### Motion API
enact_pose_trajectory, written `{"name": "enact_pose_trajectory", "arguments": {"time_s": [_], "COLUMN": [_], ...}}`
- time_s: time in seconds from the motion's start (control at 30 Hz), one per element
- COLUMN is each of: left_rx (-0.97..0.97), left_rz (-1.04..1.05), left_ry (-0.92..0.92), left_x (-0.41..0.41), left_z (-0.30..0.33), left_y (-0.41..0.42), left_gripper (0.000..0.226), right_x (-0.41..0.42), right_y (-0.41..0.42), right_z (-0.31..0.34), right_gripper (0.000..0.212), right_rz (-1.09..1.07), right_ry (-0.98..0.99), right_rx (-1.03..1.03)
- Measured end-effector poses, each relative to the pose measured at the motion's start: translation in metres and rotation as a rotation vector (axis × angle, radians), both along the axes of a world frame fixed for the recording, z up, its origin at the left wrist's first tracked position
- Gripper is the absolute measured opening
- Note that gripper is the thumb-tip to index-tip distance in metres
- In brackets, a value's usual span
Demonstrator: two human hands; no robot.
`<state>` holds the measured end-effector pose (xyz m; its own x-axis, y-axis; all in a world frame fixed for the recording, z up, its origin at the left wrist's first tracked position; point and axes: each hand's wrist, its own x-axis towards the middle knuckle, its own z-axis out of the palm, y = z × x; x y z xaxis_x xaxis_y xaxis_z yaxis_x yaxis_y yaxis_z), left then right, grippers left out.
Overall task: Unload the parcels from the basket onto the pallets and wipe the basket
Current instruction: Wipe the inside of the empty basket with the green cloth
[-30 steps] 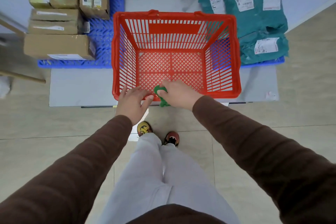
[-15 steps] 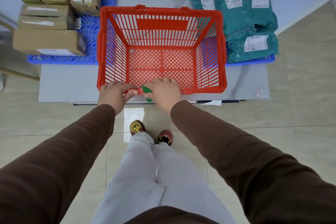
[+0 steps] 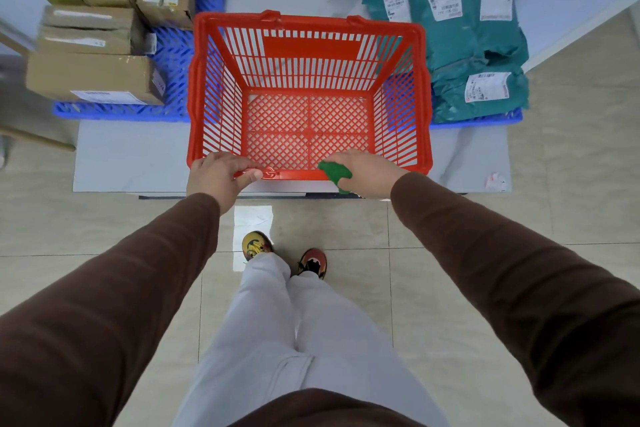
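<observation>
1. Red plastic basket stands empty on a grey platform, between two blue pallets.
2. Left hand is closed around the basket's near rim.
3. Right hand presses a green cloth against the same rim (fingers curled over the cloth).
4. Cardboard boxes sit on the left pallet; teal mailer bags lie stacked on the right pallet.
</observation>
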<state>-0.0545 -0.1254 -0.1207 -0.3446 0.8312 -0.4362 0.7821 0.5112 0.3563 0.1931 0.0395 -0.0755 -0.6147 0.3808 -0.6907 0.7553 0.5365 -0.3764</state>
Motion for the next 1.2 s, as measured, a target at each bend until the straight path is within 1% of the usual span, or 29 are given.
{"name": "enact_pose_trajectory", "arguments": {"time_s": [0.23,0.43,0.6,0.7,0.87,1.0,1.07,1.13,1.2], "left_rx": [-0.022,-0.003,0.021,0.016,0.026,0.021,0.023,0.083,0.218], "left_rz": [-0.025,-0.018,-0.012,-0.017,-0.017,-0.02,-0.027,-0.028,-0.02], "left_ry": [0.025,0.032,0.032,0.036,0.022,0.036,0.032,0.024,0.052], "left_x": [-0.003,0.0,0.002,0.002,0.002,0.002,0.001,0.0,-0.003], "left_z": [-0.004,0.0,0.002,0.002,0.002,0.002,0.002,0.003,0.005], "left_y": [0.001,0.001,0.001,0.001,0.001,0.0,0.0,-0.001,-0.003], "left_gripper": [0.051,0.049,0.046,0.047,0.045,0.047,0.049,0.052,0.057], "right_x": [0.001,0.006,0.002,-0.003,-0.012,-0.01,-0.01,-0.011,-0.012], "right_y": [0.004,-0.003,-0.003,0.002,0.015,0.038,0.047,0.054,0.059], "right_z": [-0.003,-0.008,-0.009,-0.01,-0.015,-0.018,-0.019,-0.021,-0.023], "right_gripper": [0.061,0.053,0.049,0.048,0.045,0.041,0.041,0.039,0.037], "right_rz": [0.044,0.076,0.055,-0.003,-0.043,-0.056,-0.123,-0.234,-0.309], "right_ry": [0.046,0.142,0.134,0.116,0.124,0.028,0.013,0.04,0.045], "right_rx": [-0.006,0.089,0.116,0.087,0.111,0.116,0.166,0.215,0.171]}}
